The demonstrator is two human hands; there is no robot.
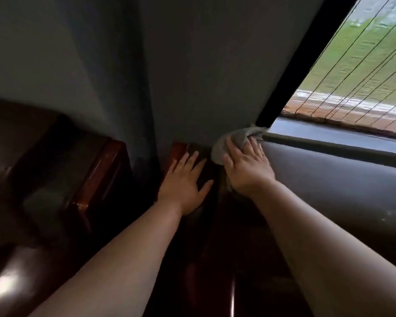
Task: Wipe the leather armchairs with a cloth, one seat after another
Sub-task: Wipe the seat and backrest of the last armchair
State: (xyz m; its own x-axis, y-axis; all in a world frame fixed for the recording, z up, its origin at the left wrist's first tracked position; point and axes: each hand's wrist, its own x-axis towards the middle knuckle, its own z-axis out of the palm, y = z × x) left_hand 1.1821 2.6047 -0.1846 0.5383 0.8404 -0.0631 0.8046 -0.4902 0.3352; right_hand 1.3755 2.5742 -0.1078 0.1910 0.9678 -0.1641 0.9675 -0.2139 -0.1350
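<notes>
Counts: two hands, one cloth, two armchairs, one window.

Two bare hands show: the left hand (185, 182) near the centre of the frame and the right hand (246, 167) just toward 3 o'clock of it. One grey cloth (232, 143) lies at 12 o'clock of the right hand. Two dark armchairs appear, one armchair back (341, 184) at 3 o'clock and a second armchair (62, 179) at 9 o'clock. One window (361, 72) sits at 2 o'clock, crossed by several thin dark lines, too blurred to count exactly. One wall corner (146, 76) stands at 12 o'clock.
</notes>
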